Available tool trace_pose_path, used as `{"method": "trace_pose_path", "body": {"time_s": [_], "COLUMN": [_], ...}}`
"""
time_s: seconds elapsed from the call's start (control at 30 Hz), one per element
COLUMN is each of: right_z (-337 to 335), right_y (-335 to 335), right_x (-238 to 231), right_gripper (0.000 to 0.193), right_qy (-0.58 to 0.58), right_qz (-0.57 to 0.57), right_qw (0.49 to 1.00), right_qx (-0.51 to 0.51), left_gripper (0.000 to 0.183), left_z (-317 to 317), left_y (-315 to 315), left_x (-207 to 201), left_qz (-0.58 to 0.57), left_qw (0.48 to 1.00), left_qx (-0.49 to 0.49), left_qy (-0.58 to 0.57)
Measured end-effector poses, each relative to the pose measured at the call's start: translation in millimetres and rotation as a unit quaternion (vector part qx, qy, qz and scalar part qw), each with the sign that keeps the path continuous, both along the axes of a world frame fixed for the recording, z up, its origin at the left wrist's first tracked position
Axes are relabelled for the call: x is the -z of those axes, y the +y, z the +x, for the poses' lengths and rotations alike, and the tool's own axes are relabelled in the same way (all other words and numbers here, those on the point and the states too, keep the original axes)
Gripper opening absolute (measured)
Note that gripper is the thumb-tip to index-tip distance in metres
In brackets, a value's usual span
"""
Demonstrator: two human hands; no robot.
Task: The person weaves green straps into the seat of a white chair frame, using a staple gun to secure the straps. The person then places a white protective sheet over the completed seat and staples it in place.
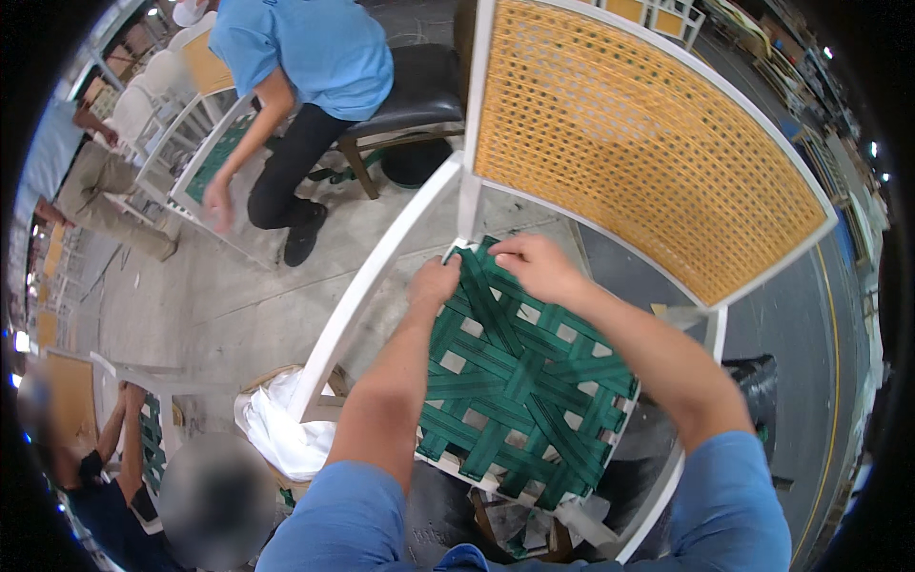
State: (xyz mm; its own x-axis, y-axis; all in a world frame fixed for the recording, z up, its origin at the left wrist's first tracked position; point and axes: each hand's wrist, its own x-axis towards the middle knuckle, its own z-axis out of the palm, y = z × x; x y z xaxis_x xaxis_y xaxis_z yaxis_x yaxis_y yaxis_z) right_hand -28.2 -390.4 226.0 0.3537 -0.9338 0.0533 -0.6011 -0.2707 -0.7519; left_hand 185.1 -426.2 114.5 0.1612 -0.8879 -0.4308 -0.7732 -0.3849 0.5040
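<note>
A white chair frame (pixel 351 276) stands in front of me, with a woven cane back (pixel 648 124) on its far side. Green webbing straps (pixel 522 381) criss-cross its seat, some running diagonally over the weave. At the far left corner of the seat, my left hand (pixel 437 282) grips the edge of a green webbing strap beside the back post. Just right of it, my right hand (pixel 539 267) is closed, thumb and fingers pinched at a strap end by the rear rail. The fingertips partly hide what lies between them.
Beyond the chair, a person in a blue shirt (pixel 305 57) sits on a dark padded chair (pixel 419 91) beside another webbed frame (pixel 214 162). A black bucket (pixel 416 164) stands on the floor. White cloth (pixel 286 424) fills a basket at left. Another person's forearms (pixel 122 429) reach to a webbed seat lower left.
</note>
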Motion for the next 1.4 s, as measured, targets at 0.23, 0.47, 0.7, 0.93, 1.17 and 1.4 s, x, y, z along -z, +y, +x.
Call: {"method": "trace_pose_path", "body": {"time_s": [0.23,0.47,0.7,0.93,1.17,1.4], "right_z": [-214,-370,-396,-400,-382,-283], "right_y": [259,469,516,514,497,366], "right_x": [-196,-92,-1,17,-122,-296], "right_gripper": [0.018,0.022,0.044,0.029,0.045,0.038], "right_qy": [-0.063,0.142,0.229,0.081,-0.097,-0.132], "right_qz": [-0.128,0.087,0.283,0.209,0.001,-0.086], "right_qw": [0.942,0.712,0.674,0.678,0.725,0.825], "right_qx": [0.305,0.682,0.643,0.700,0.682,0.542], "left_gripper": [0.068,0.058,0.066,0.064,0.063,0.065], "left_z": [-37,-20,-15,-34,-18,-18], "left_y": [-9,-12,-14,-7,-1,-1], "left_x": [1,20,7,-31,-31,-27], "left_qz": [0.013,-0.025,-0.035,0.032,0.017,0.052], "left_qw": [0.987,0.970,0.993,0.999,0.999,0.998], "left_qx": [0.153,0.002,0.106,0.033,0.038,0.041], "left_qy": [-0.048,0.242,0.042,0.028,0.009,0.020]}}
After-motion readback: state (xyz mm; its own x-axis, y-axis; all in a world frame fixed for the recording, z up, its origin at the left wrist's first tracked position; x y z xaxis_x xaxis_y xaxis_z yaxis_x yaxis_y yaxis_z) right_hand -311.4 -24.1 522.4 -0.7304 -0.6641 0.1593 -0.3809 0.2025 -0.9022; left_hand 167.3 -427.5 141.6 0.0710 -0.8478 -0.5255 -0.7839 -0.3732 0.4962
